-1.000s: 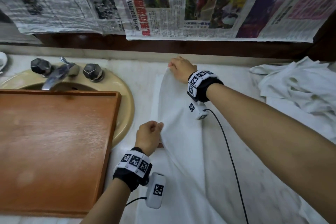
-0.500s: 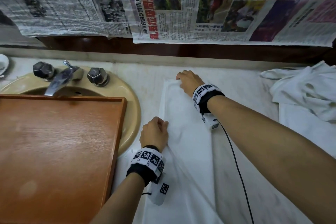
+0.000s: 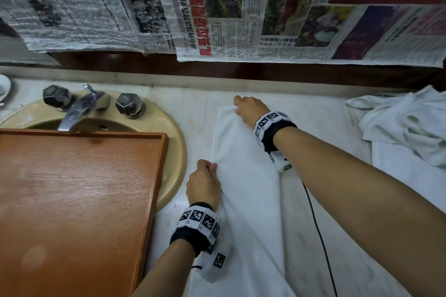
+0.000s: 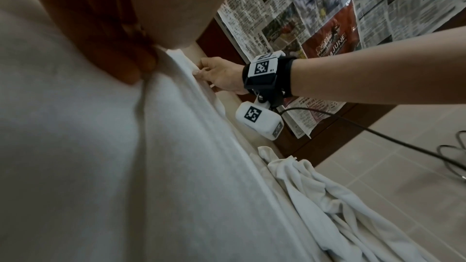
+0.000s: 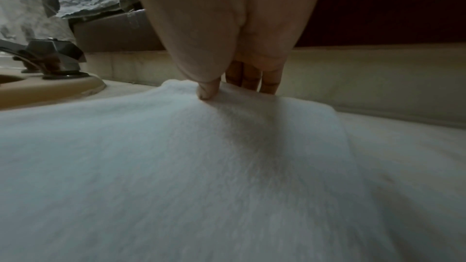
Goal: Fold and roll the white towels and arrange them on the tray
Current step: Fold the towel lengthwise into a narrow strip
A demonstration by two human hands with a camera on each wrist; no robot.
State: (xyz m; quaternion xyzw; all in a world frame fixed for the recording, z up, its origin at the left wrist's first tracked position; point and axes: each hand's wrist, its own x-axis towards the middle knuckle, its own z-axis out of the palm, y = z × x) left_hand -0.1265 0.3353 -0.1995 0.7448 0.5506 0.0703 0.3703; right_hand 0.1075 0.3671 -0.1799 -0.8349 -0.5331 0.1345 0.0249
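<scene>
The worktop (image 3: 337,113) runs pale along the wall, with a sink (image 3: 173,132) at its left and a wooden tray (image 3: 72,200) set over the basin; the tray holds no towel, so by my reading the arranging has not begun and no roll is finished anywhere in view. At the far right lies a crumpled heap of white towels (image 3: 410,125), unfolded and waiting. Between the sink and that heap lies the towel (image 3: 243,166) now in hand, flat on the worktop and doubled lengthwise into a narrow strip, which I judge to be the first fold of the first piece: rolling it, carrying it to the tray and treating the heap all remain. Its long axis runs from the person straight away toward the wall, the far short end just short of the backsplash and the near end passing out of the picture at the bottom; the left long edge lies just beside the sink rim. The right hand (image 3: 248,109) pinches the far end, thumb on top and fingers (image 5: 252,79) curled behind the cloth in the right wrist view. The left hand (image 3: 204,183) is curled on the left edge about midway along, seemingly pinching it, though the fingertips are hidden.
</scene>
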